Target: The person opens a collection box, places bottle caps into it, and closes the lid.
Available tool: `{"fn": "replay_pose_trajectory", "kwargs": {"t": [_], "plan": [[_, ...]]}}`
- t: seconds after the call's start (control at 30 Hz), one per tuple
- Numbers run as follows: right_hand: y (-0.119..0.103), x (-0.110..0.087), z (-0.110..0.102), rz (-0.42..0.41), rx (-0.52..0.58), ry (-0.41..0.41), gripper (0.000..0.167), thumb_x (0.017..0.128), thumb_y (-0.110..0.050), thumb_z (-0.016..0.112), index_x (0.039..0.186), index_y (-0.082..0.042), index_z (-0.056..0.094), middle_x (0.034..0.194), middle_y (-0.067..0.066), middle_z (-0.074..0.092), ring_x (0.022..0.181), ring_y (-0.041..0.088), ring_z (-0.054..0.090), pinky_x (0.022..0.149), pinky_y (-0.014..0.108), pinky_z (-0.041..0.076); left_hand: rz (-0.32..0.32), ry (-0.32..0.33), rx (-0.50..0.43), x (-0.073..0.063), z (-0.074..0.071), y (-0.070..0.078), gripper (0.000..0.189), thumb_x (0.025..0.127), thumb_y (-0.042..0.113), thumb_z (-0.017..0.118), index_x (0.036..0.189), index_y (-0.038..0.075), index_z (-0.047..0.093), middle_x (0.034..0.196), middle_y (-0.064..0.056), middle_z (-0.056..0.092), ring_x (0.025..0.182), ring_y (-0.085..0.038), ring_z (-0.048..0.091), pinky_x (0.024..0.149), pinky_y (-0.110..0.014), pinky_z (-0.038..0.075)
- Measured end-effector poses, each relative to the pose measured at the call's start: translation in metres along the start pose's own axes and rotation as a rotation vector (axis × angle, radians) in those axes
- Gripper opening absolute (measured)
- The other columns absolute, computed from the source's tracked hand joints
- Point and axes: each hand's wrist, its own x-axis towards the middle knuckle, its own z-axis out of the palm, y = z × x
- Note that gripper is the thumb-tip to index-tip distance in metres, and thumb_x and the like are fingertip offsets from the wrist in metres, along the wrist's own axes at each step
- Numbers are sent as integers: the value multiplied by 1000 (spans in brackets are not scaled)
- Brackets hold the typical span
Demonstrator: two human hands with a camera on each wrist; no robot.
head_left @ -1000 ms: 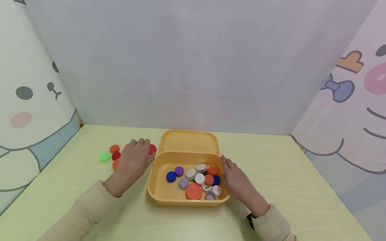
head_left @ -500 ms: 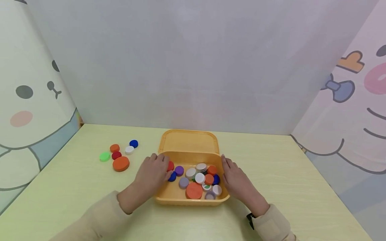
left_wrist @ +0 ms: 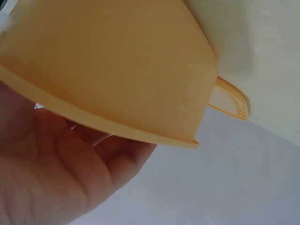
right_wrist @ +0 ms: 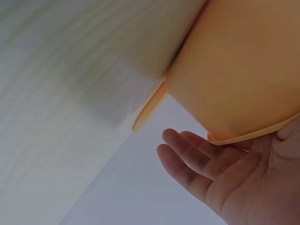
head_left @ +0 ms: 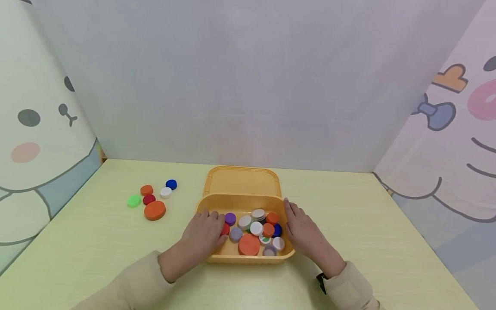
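Observation:
A yellow plastic box [head_left: 248, 259] with its lid [head_left: 242, 181] folded back holds many bottle caps. My left hand [head_left: 203, 234] reaches over the left rim, its fingers down inside the box. It pinches a red bottle cap [head_left: 225, 229] low in the box, beside a purple cap [head_left: 230, 219] and a pale lilac cap [head_left: 236, 234]. In the left wrist view the box wall hides those fingertips. My right hand [head_left: 306, 232] rests against the right rim; the right wrist view shows its fingers [right_wrist: 187, 176] stretched out beneath the rim, around none of the caps.
On the table [head_left: 348, 206] to the left lie loose caps: a large orange cap [head_left: 155, 210], a green cap [head_left: 134, 201], a dark red cap [head_left: 149, 199], a small orange cap [head_left: 147, 190], a white cap [head_left: 165, 193] and a blue cap [head_left: 171, 184]. A pale wall [head_left: 240, 86] stands behind.
My left hand has carried the red cap from the table beside the lid rightward, over the rim and down into the box. The right hand has stayed at the right rim.

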Motion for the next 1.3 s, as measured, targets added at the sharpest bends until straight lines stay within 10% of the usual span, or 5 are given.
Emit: {"fn": "replay_pose_trajectory", "kwargs": {"t": [0.37,1.3], "plan": [[1,0,0,0,-1,2,58,91,-15,48,142,4,24,137,20,39,119,32,46,97,48,42,-10,-90,-22,1,-1,3,50,75,44,69,109,8,63,89,-7,60,76,-20,50,68,-29,46],[0,0,0,-3,4,5,58,91,-15,48,141,4,25,137,20,40,119,33,46,98,48,41,-26,-73,-23,8,4,0,43,77,43,68,101,7,63,86,-7,57,71,-20,47,65,-29,46]]}}
